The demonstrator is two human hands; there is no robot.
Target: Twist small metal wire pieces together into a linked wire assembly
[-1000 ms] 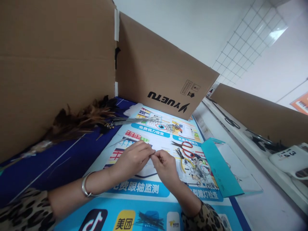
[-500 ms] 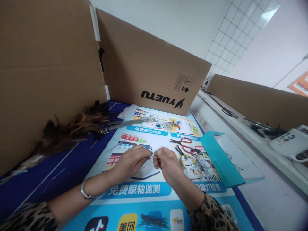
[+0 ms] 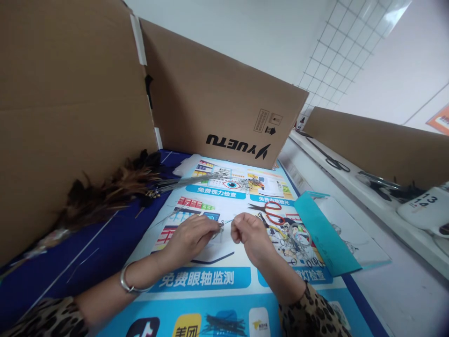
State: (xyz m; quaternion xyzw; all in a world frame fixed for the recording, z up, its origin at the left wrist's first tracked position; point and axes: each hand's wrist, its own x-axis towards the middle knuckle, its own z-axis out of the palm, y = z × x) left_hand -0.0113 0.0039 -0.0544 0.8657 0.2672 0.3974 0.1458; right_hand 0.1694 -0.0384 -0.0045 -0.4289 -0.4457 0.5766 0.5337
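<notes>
My left hand (image 3: 191, 238) and my right hand (image 3: 249, 234) hover over a printed poster mat (image 3: 210, 281), fingers pinched. Between them runs a thin metal wire (image 3: 225, 222); each hand pinches one end, with a small metal piece at the left fingertips. A silver bangle (image 3: 126, 281) circles my left wrist. Red-handled scissors (image 3: 271, 211) and yellow-handled pliers (image 3: 270, 228) lie just right of my right hand, beside a tangle of wire rings (image 3: 296, 236).
A pile of brown feathers on wire stems (image 3: 112, 189) lies at the left on blue cloth. Cardboard walls (image 3: 210, 103) enclose the back and left. A teal folder (image 3: 322, 234) lies at the right. Dark wire pieces (image 3: 222, 324) rest near the front edge.
My hands have drawn apart, and the thin wire now shows stretched between them. The view has shifted slightly.
</notes>
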